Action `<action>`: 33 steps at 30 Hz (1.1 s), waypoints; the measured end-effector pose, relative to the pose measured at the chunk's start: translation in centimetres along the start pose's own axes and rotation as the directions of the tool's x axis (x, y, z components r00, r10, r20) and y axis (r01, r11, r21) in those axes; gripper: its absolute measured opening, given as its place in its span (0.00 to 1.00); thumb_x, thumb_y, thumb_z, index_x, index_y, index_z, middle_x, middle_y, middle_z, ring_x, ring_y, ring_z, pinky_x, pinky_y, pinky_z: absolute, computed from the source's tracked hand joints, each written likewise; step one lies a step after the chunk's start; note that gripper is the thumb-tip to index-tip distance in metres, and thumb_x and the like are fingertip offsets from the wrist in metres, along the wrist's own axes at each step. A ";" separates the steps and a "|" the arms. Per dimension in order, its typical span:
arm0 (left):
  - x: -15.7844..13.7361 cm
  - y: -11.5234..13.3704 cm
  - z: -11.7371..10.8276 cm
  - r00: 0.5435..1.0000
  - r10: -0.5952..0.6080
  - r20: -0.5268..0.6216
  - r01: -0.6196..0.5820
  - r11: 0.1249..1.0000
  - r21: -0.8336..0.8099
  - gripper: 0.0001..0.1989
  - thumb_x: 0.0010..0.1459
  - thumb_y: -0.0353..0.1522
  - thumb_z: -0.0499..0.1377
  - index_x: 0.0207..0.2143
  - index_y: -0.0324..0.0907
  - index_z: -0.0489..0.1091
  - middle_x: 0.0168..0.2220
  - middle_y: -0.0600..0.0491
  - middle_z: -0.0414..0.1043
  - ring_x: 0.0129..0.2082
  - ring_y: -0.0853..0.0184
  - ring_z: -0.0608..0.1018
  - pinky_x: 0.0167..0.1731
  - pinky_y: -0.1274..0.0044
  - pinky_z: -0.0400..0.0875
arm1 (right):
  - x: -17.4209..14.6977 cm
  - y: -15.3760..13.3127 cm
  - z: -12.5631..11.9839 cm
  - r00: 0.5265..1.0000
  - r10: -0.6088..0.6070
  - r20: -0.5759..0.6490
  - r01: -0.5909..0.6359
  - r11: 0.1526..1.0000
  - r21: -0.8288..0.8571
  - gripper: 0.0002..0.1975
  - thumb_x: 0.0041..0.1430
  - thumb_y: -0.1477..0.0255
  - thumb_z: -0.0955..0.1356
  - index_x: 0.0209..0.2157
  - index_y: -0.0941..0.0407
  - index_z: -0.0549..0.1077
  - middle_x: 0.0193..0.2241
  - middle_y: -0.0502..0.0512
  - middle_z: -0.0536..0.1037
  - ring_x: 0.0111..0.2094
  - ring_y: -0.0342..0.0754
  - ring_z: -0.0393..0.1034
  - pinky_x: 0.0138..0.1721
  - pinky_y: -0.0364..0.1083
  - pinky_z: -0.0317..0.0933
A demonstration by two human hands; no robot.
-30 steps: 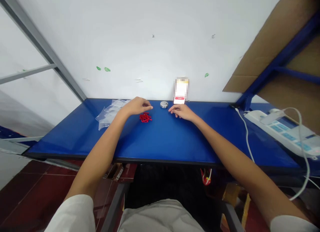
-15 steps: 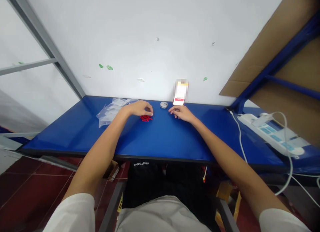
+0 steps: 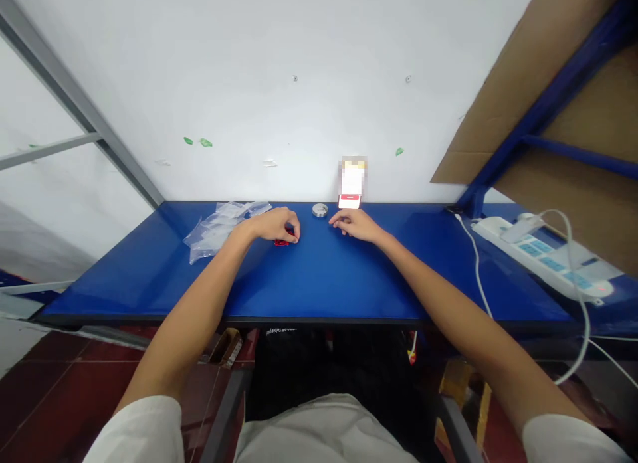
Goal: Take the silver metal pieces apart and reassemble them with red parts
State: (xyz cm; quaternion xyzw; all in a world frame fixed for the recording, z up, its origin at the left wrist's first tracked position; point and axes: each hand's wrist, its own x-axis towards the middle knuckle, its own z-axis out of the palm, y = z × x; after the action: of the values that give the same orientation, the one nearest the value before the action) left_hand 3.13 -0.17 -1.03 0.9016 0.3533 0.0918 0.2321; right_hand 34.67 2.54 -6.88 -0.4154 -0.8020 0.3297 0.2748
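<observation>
My left hand (image 3: 276, 224) bends down over a small heap of thin red pieces (image 3: 282, 242), covering most of it. Its thumb and fingertips come together at the heap's right side, closed on a red piece; the exact grip is partly hidden. My right hand (image 3: 357, 225) hovers at the far part of the table, fingers loosely bent and apart, with nothing seen in them. Just left of its fingertips is a round silver disc-like object (image 3: 319, 210), untouched by either hand.
Clear plastic bags (image 3: 214, 232) lie left of my left hand on the blue table (image 3: 323, 283). A lit phone (image 3: 350, 184) leans on the white wall behind my right hand. At the right are a white power strip (image 3: 543, 257) and white cables (image 3: 477, 270).
My left hand has lowered onto the red heap, which is now mostly covered. My right hand has hardly moved. The camera view has shifted slightly.
</observation>
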 end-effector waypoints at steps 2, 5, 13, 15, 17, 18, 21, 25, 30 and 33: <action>-0.2 0.3 -0.2 1.000 -0.022 -0.014 0.022 1.000 0.009 0.06 0.55 0.39 0.69 0.34 0.49 0.85 0.40 0.54 0.84 0.38 0.63 0.82 0.42 0.75 0.72 | 0.0 0.2 0.0 1.000 -0.017 -0.002 0.017 1.000 -0.004 0.12 0.66 0.79 0.67 0.46 0.57 0.81 0.38 0.54 0.85 0.27 0.42 0.76 0.29 0.40 0.67; -0.5 0.5 -0.7 0.997 -0.064 -0.046 0.064 0.998 0.007 0.09 0.59 0.39 0.66 0.38 0.47 0.84 0.39 0.54 0.85 0.37 0.64 0.82 0.40 0.76 0.71 | -0.1 0.2 0.1 0.998 -0.047 -0.039 0.046 0.999 -0.024 0.14 0.67 0.79 0.66 0.50 0.58 0.80 0.38 0.54 0.85 0.26 0.42 0.75 0.32 0.42 0.68; 0.4 -0.6 0.1 0.961 -0.090 -0.260 0.111 0.991 0.069 0.10 0.64 0.37 0.62 0.40 0.43 0.81 0.35 0.50 0.84 0.34 0.63 0.82 0.38 0.74 0.72 | 1.2 -0.7 1.9 0.936 -0.301 -0.182 0.189 0.867 -0.460 0.22 0.72 0.75 0.66 0.65 0.57 0.73 0.67 0.64 0.73 0.65 0.59 0.71 0.65 0.55 0.65; 0.7 -0.6 0.5 0.957 -0.081 -0.278 0.109 0.990 0.086 0.10 0.65 0.36 0.61 0.42 0.44 0.81 0.37 0.50 0.85 0.36 0.63 0.83 0.40 0.73 0.72 | 1.5 -0.5 2.4 0.952 -0.287 -0.108 0.199 0.847 -0.493 0.25 0.73 0.74 0.67 0.69 0.58 0.70 0.71 0.66 0.68 0.69 0.61 0.66 0.68 0.57 0.62; 1.0 -0.4 0.8 0.953 -0.078 -0.294 0.111 0.989 0.095 0.10 0.66 0.36 0.60 0.43 0.44 0.81 0.38 0.51 0.85 0.37 0.63 0.83 0.41 0.73 0.73 | 1.6 -0.4 2.5 0.962 -0.264 -0.063 0.197 0.838 -0.508 0.23 0.74 0.73 0.67 0.67 0.56 0.72 0.70 0.65 0.70 0.67 0.62 0.68 0.67 0.58 0.63; 1.1 -0.4 1.0 0.951 -0.076 -0.300 0.110 0.989 0.099 0.10 0.66 0.36 0.60 0.43 0.45 0.81 0.39 0.51 0.85 0.37 0.63 0.83 0.41 0.73 0.73 | 1.6 -0.3 2.4 0.964 -0.260 -0.059 0.194 0.836 -0.513 0.21 0.74 0.73 0.67 0.66 0.54 0.74 0.69 0.63 0.72 0.66 0.62 0.71 0.66 0.58 0.65; 1.4 -0.3 1.2 0.949 -0.050 -0.313 0.088 0.990 0.109 0.10 0.66 0.37 0.61 0.43 0.45 0.80 0.39 0.52 0.85 0.37 0.63 0.83 0.41 0.73 0.73 | 1.5 -0.4 2.1 0.963 -0.255 -0.086 0.172 0.828 -0.534 0.18 0.74 0.73 0.69 0.62 0.53 0.77 0.61 0.63 0.78 0.59 0.61 0.76 0.59 0.55 0.68; 1.7 0.1 1.4 0.947 -0.041 -0.318 0.082 0.990 0.117 0.11 0.66 0.38 0.60 0.43 0.44 0.80 0.40 0.51 0.84 0.38 0.62 0.83 0.43 0.73 0.74 | 1.6 -0.3 2.0 0.963 -0.252 -0.097 0.145 0.784 -0.604 0.18 0.75 0.70 0.68 0.62 0.56 0.76 0.54 0.65 0.79 0.52 0.58 0.77 0.52 0.51 0.69; 1.8 1.0 1.6 0.949 -0.045 -0.312 0.088 0.988 0.124 0.12 0.67 0.38 0.59 0.44 0.44 0.80 0.41 0.50 0.84 0.40 0.61 0.83 0.44 0.72 0.74 | 2.0 0.0 2.0 0.950 -0.295 -0.100 0.183 0.789 -0.587 0.16 0.74 0.65 0.71 0.58 0.55 0.77 0.56 0.64 0.79 0.52 0.56 0.77 0.51 0.49 0.68; 1.8 1.1 1.7 0.950 -0.054 -0.307 0.091 0.990 0.105 0.12 0.67 0.39 0.59 0.44 0.45 0.79 0.42 0.50 0.84 0.40 0.60 0.83 0.45 0.72 0.74 | 1.8 -0.4 1.9 0.963 -0.242 -0.122 0.120 0.785 -0.607 0.17 0.73 0.62 0.72 0.56 0.57 0.77 0.51 0.65 0.82 0.48 0.58 0.79 0.47 0.49 0.69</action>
State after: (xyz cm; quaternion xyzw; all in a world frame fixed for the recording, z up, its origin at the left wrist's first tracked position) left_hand 5.70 -0.27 -1.98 0.8754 0.4224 0.1993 0.1245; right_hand 32.18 3.28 -7.47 -0.4312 -0.8703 -0.0081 0.2378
